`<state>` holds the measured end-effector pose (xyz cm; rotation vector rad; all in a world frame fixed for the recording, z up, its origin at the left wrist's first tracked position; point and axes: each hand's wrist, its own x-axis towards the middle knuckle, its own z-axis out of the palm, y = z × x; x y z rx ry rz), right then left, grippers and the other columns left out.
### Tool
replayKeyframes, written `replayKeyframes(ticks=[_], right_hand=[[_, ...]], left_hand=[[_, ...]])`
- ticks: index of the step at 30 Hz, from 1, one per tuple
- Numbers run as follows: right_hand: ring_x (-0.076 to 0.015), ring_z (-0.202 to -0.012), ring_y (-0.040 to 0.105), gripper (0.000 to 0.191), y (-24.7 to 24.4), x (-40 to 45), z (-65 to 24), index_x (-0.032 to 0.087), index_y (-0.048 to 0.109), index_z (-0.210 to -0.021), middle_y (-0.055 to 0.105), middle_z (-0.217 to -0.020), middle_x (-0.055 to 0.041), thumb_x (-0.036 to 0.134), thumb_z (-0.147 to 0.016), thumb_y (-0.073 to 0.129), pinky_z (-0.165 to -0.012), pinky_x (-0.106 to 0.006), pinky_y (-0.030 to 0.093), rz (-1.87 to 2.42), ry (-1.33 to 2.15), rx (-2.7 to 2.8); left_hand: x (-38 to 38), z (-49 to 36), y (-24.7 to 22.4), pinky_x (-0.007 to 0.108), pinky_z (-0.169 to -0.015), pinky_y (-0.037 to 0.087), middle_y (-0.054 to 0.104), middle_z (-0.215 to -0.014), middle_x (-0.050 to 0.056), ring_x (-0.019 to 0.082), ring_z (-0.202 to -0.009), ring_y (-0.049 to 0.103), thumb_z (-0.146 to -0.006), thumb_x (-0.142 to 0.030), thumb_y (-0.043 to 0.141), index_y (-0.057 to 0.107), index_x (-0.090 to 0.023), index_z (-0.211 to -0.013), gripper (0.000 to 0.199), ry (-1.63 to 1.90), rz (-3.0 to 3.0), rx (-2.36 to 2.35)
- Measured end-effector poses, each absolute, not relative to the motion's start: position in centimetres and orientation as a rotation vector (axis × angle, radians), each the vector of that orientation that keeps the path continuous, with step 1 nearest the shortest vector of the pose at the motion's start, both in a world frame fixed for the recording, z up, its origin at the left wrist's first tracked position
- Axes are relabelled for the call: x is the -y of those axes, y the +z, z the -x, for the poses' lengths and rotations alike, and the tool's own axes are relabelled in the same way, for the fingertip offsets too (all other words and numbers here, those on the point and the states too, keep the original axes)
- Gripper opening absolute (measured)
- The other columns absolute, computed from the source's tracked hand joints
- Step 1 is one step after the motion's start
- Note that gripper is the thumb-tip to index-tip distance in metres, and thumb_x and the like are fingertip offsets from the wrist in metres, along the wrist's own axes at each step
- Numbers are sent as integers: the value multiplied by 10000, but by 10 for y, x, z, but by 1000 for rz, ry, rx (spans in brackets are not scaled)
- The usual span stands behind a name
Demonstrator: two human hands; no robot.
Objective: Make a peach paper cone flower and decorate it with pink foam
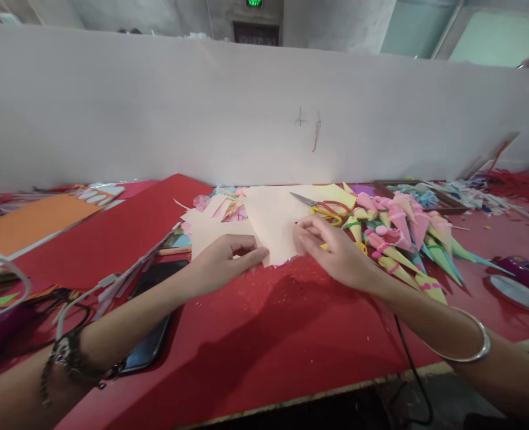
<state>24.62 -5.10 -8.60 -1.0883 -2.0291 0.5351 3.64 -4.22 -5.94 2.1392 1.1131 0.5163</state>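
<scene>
The left hand (222,263) pinches a cream paper sheet (273,221) at its lower edge. Apart from it, the right hand (338,251) curls at the sheet's right side, near scissors (314,206); its grip is unclear.

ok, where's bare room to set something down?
Mainly the red tabletop in front of the paper, between the phone and the black cable; just specks there. A smaller, lightly littered patch: right of the paper cones, behind the purple thing. Crowded: left, with red and orange sheets; also around the scissors.
</scene>
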Motion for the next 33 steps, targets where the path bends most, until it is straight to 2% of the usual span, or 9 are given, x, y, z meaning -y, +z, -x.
replayKeyframes(ticks=[3,5,8,12,16,19,22,27,33], right_hand=[[-234,-1051,458,523,-84,57,-242,173,349,-1155,479,-1150,-120,418,-736,544,-867,-380,392,996,211,2127],[-256,-1108,403,696,-81,60,-240,153,305,-1210,437,-1205,-138,485,-670,594,-916,-393,354,918,55,2214],[-230,-1004,475,562,-74,60,-239,158,343,-1191,520,-1100,-113,412,-736,553,-891,-374,359,921,-74,2243],[-153,-671,518,267,-63,57,-246,208,452,-1078,598,-836,-33,217,-811,448,-792,-354,384,1070,-167,2129],[-87,-504,427,236,-57,57,-255,235,500,-1028,599,-939,-13,191,-802,452,-582,-267,400,1139,23,2015],[-85,-545,469,158,-58,55,-262,225,559,-920,618,-896,1,209,-814,443,-537,-234,394,1073,246,2005],[-111,-690,562,156,-59,54,-268,211,601,-829,649,-822,2,231,-818,447,-593,-229,432,1000,414,2068],[-169,-992,561,313,-61,55,-278,240,576,-1053,627,-1064,-16,249,-740,569,-828,-294,443,904,358,2296],[-176,-1005,560,416,-65,53,-283,262,526,-1148,610,-1108,-19,284,-739,596,-846,-319,450,868,211,2427]], left_hand=[[43,-39,-60,185,-475,303,433,-511,-48,68,-489,385,-793,-286,410,451,-165,-541,282,566,-2196,-1135],[44,-40,-59,186,-479,299,414,-516,-50,68,-494,377,-794,-278,404,445,-163,-545,278,537,-2212,-1119],[47,-40,-58,187,-474,293,410,-524,-50,69,-492,372,-815,-310,391,458,-162,-574,291,416,-2218,-1035],[51,-38,-58,192,-461,274,401,-525,-46,72,-494,356,-819,-358,406,446,-161,-557,329,343,-2253,-1010],[48,-31,-58,188,-436,250,351,-498,-55,66,-463,317,-798,-334,428,388,-165,-523,325,386,-2212,-1043],[43,-25,-57,184,-418,254,362,-487,-58,62,-436,324,-788,-337,426,389,-171,-530,309,389,-2122,-1030],[39,-19,-54,183,-421,279,406,-493,-51,64,-435,357,-795,-342,408,410,-173,-538,307,420,-2066,-1023],[39,-15,-46,193,-473,325,444,-498,-39,70,-461,395,-804,-278,392,434,-169,-508,318,589,-2076,-1078],[37,-9,-50,200,-463,330,430,-482,-40,75,-454,404,-797,-259,405,420,-179,-537,273,634,-2015,-1029]])
